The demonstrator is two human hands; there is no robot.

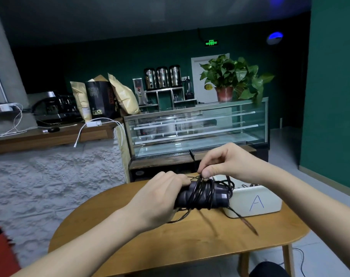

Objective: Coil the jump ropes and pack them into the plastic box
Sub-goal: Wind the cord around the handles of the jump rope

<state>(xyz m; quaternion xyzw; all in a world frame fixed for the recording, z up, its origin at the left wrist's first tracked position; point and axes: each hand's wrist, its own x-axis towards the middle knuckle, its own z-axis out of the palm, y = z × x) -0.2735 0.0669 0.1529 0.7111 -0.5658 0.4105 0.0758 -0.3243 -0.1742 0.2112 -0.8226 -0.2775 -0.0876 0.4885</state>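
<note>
My left hand [160, 198] grips the dark handles of a black jump rope [202, 194] above the round wooden table [150, 246]. Thin black cord is wound several times around the handles. My right hand [222, 162] pinches the cord just above the bundle. A loose length of cord [248, 224] trails down to the tabletop, blurred. Right of the bundle stands a white plastic box [256, 200] marked with a blue "A"; more dark rope lies inside it, partly hidden by my hands.
A glass display case [196, 128] stands behind the table. To the left is a stone-faced counter [50, 176] with a wooden top, bags and cables. A red object [0, 250] sits at the lower left. A green wall [330, 96] rises at right.
</note>
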